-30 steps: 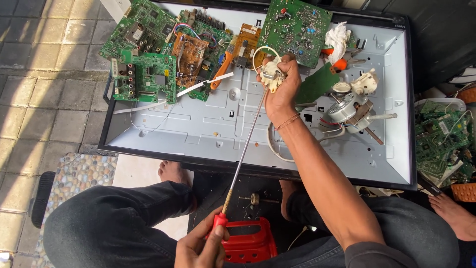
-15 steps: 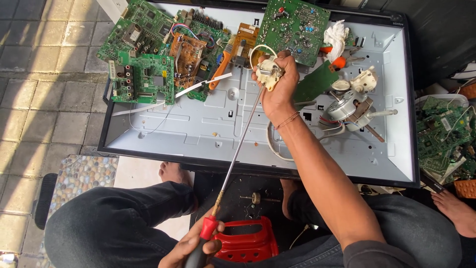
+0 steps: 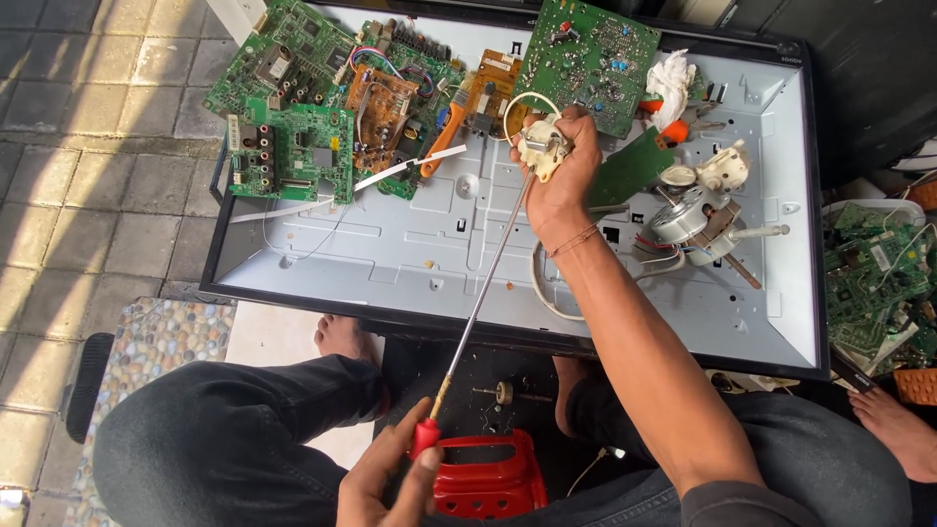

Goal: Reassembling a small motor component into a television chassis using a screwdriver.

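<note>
Floor: grey paving bricks are lying in sunlight at the left, with a pebble-patterned mat lying beside the person's knee.
Work surface: a flat-screen back panel — pale metal inside a black frame — is lying on the ground and serving in place of a bench.
Circuit boards: four green boards and one brown board are lying along the panel's far edge, the largest green board sitting at the top centre; more green boards are filling a tub at the right.
Motors: one small motor with a shaft is resting on the panel's right side.
Right hand: the right hand is clenching a cream plastic part over the panel's upper middle.
Left hand: the left hand is gripping the red handle of a long screwdriver — its tip is meeting the cream plastic part.
Red container: one red container is sitting between the legs.
</note>
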